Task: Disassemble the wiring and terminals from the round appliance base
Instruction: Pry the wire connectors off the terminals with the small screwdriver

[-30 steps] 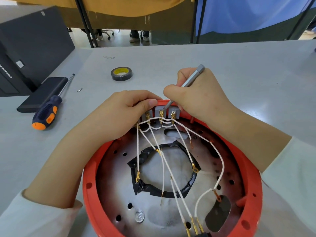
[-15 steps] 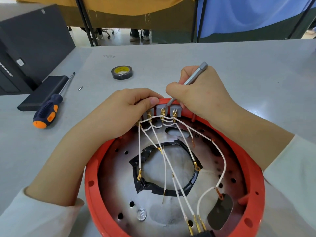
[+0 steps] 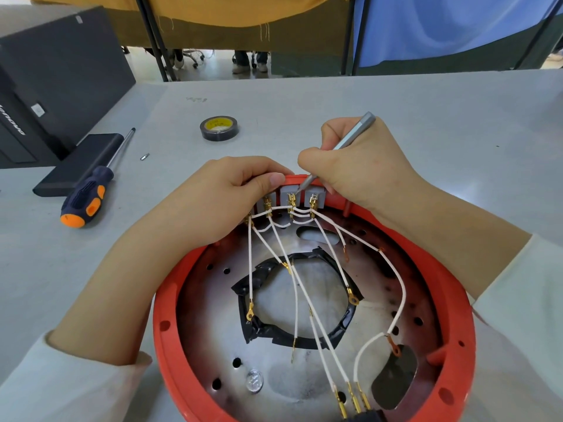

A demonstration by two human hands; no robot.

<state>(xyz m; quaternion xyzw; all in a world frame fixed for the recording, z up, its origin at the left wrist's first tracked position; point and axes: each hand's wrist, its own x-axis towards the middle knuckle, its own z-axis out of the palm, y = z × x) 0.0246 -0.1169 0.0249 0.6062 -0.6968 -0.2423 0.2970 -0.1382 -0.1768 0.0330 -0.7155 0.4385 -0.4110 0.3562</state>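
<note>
at the far rim of the round red plastic appliance base (image 3: 158,318), the right hand (image 3: 362,175) pinches a slim grey metal tool (image 3: 347,143), its long axis slanting down-left onto the gold terminals (image 3: 292,200) just near of it; the left hand (image 3: 225,196) grips the rim beside them.

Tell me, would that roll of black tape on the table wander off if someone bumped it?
Probably not. The tape roll lies flat on its side on the table, so a nudge would likely slide it rather than roll it. Stood on edge, its round shape would roll easily. It looks small and hollow, so likely light.
</note>
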